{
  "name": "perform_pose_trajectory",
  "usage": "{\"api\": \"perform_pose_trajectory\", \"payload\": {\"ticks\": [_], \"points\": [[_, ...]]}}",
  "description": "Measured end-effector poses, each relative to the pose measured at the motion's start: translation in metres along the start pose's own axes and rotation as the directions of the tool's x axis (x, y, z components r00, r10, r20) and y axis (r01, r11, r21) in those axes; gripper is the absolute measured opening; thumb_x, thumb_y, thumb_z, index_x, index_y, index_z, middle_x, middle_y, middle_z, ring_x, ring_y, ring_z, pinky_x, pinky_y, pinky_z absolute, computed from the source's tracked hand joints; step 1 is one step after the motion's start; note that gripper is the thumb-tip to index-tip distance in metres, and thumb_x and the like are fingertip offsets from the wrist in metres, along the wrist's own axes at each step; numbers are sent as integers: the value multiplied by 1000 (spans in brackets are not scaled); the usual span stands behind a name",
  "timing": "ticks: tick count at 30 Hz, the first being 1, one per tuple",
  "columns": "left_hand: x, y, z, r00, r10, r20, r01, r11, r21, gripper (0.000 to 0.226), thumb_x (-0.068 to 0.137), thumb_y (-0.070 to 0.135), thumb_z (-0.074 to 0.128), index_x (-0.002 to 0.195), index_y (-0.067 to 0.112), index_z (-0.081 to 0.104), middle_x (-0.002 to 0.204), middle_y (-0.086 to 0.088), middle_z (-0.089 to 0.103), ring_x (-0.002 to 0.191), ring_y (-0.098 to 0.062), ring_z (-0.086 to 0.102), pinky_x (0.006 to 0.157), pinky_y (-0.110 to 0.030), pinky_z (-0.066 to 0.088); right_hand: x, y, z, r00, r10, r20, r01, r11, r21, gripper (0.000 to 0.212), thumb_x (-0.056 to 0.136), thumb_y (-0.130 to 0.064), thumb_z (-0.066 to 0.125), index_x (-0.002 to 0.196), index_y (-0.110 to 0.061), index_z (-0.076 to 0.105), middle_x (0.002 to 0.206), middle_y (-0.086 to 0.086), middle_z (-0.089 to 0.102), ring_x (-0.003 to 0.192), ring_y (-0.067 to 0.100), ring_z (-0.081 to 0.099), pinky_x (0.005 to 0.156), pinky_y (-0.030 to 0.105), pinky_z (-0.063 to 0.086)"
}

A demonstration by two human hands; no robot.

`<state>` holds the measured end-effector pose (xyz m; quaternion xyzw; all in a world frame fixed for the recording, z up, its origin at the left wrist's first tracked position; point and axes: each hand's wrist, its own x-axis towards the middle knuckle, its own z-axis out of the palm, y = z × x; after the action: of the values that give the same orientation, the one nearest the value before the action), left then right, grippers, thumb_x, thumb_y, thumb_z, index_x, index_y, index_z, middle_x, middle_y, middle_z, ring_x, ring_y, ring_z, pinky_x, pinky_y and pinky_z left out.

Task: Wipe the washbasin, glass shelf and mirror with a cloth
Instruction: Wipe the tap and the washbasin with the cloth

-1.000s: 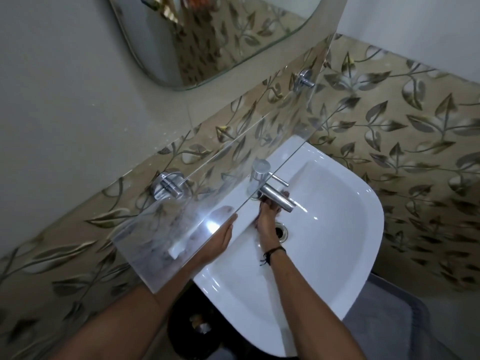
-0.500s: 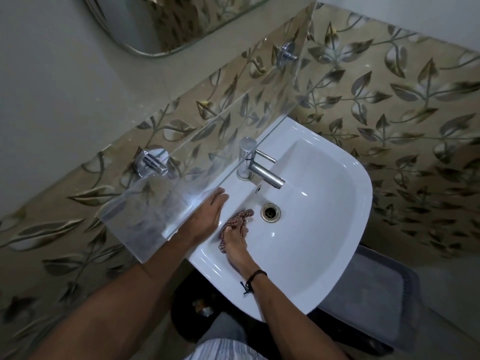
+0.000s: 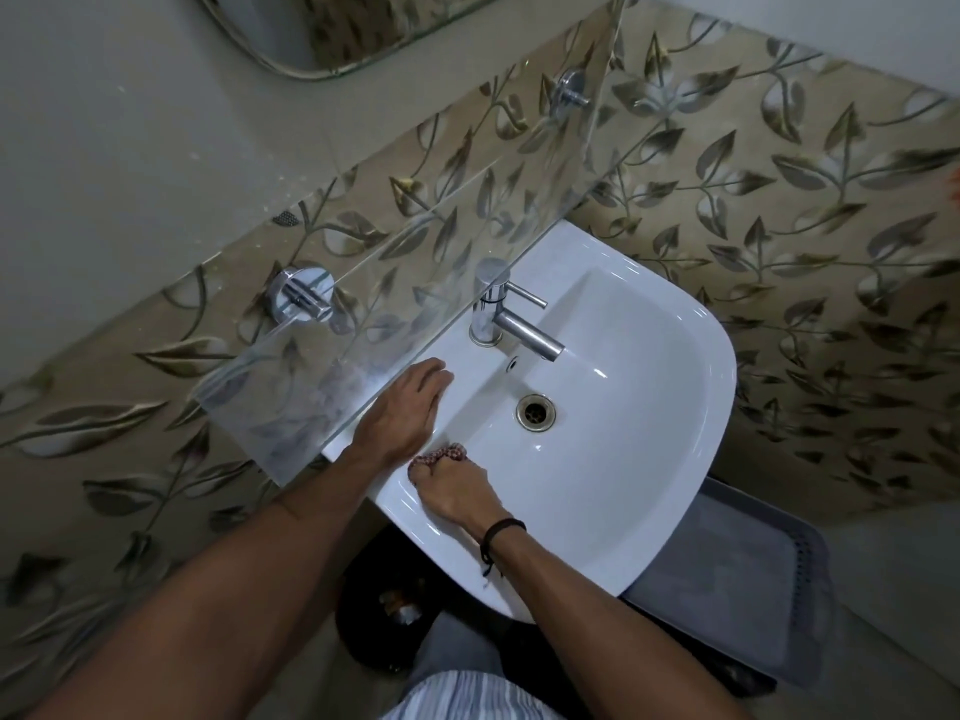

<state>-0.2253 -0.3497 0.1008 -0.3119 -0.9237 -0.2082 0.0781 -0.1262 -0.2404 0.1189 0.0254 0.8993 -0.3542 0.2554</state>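
Note:
A white washbasin (image 3: 649,407) is fixed to the leaf-patterned wall. My right hand (image 3: 457,491) presses a small red-and-white patterned cloth (image 3: 441,454) against the basin's left front rim; most of the cloth is hidden under my fingers. My left hand (image 3: 405,407) rests flat on the basin's left ledge, fingers apart, just under the edge of the glass shelf (image 3: 322,376), which is smeared and dusty. The lower edge of the mirror (image 3: 332,39) shows at the top.
A chrome tap (image 3: 509,319) stands at the back of the basin above the drain (image 3: 535,412). Two chrome brackets (image 3: 301,301) hold the shelf. Below sit a dark bin (image 3: 395,610) and a grey floor mat (image 3: 737,589).
My right hand has drawn the cloth from under the tap back across the bowl to the left front rim. My left hand has stayed on the ledge. The view has tilted down.

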Motion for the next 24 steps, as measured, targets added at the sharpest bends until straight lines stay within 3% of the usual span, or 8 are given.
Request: {"api": "perform_pose_trajectory", "payload": {"ticks": [4, 7, 11, 13, 14, 17, 21, 24], "points": [[0, 2, -2, 1000, -9, 4, 9, 1000, -12, 25, 106, 13, 46, 126, 11, 59, 134, -7, 55, 127, -21, 48, 109, -30, 37, 4, 6, 7, 1000, 8, -9, -8, 1000, 7, 31, 97, -4, 33, 91, 0, 63, 103, 29, 68, 94, 39, 67, 80, 40, 47], [-1, 2, -3, 1000, 8, 6, -8, 1000, -13, 24, 104, 9, 48, 125, 9, 60, 132, -9, 55, 126, -19, 46, 110, -19, 28, -4, 7, 8, 1000, 11, -21, -10, 999, 39, 30, 100, -11, 33, 73, -14, 47, 91, 20, 65, 89, 34, 63, 83, 43, 49], [0, 4, -5, 1000, -1, 17, 2, 999, -39, 24, 105, 9, 46, 125, 8, 59, 133, -9, 55, 125, -18, 46, 108, -18, 27, -7, 14, 7, 998, 53, 25, -57, 986, 159, 34, 102, -25, 36, 75, -8, 48, 80, 8, 57, 82, 26, 56, 82, 40, 42], [0, 4, -4, 1000, 0, 12, 0, 999, -33, 24, 105, 9, 46, 125, 8, 59, 134, -9, 55, 126, -19, 46, 108, -19, 28, 1, 26, 9, 994, 89, 65, -98, 983, 157, 34, 103, -29, 34, 88, -10, 57, 96, 9, 62, 97, 26, 58, 94, 43, 43], [1, 4, -4, 1000, -1, 11, 1, 1000, -25, 24, 104, 9, 47, 125, 8, 60, 134, -10, 55, 126, -20, 47, 108, -20, 29, 7, 31, 11, 990, 92, 103, -104, 988, 118, 35, 105, -28, 32, 107, -7, 60, 116, 14, 61, 115, 30, 54, 104, 44, 39], [0, 5, -5, 1000, -2, 6, 2, 1000, -22, 24, 104, 9, 49, 125, 9, 60, 133, -10, 55, 126, -21, 48, 109, -20, 29, 26, 44, 15, 982, 167, 90, -164, 986, -41, 52, 107, -28, 23, 150, 1, 28, 157, 18, 29, 147, 38, 20, 119, 53, 20], [0, 7, -7, 1000, -9, -5, 9, 1000, -23, 24, 104, 8, 48, 125, 8, 60, 134, -9, 55, 126, -19, 46, 108, -20, 28, 38, 59, 13, 979, 202, 16, -196, 964, -181, 61, 107, -30, 17, 157, 0, 3, 167, 16, 1, 154, 35, -5, 123, 54, 2], [0, 8, -8, 1000, -11, 0, 11, 1000, -28, 24, 104, 8, 48, 124, 7, 60, 133, -10, 55, 125, -18, 45, 109, -15, 24, 45, 62, 12, 973, 230, -3, -228, 959, -167, 61, 106, -28, 21, 157, 1, 4, 167, 16, 1, 153, 36, -6, 123, 55, 2]]}}
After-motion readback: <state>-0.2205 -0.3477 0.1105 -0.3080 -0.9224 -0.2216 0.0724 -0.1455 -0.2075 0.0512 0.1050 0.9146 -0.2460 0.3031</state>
